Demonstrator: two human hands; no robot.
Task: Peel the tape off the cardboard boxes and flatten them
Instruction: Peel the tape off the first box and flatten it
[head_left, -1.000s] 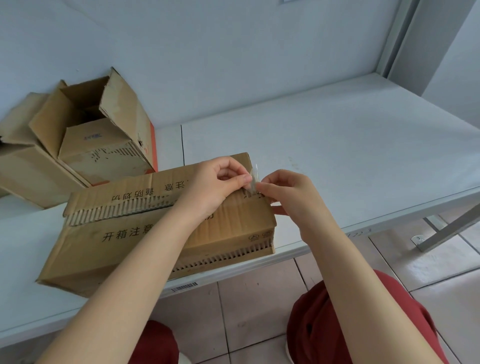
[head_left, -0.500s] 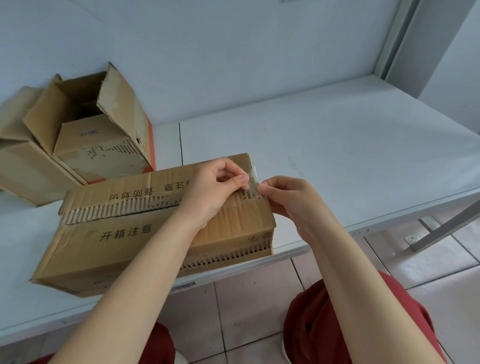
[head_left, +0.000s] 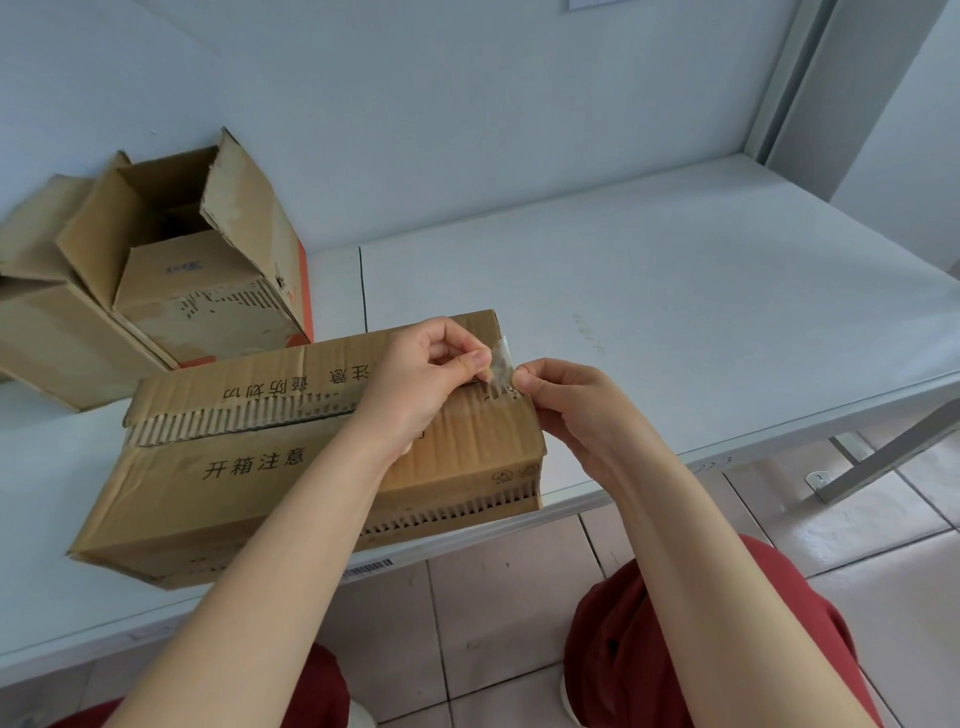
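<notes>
A long brown cardboard box (head_left: 249, 467) with black printed characters lies on its side at the near edge of the white table (head_left: 675, 322). Its top seam shows torn corrugation where tape came away. At the box's right end a short strip of clear tape (head_left: 501, 364) stands up from the seam. My left hand (head_left: 431, 379) pinches the tape between thumb and forefinger. My right hand (head_left: 566, 410) pinches the same strip from the right side, at the box's top right corner.
Two more brown boxes (head_left: 171, 270) with open flaps stand at the back left against the wall, one with an orange side. The table's seam (head_left: 362, 291) runs behind the box. Below the table edge are floor tiles and my red-clothed knees (head_left: 701, 639).
Both hands stay at the tape end on the box's right corner; the tape strip stands slightly higher. The view has shifted a little; the box has not visibly moved.
</notes>
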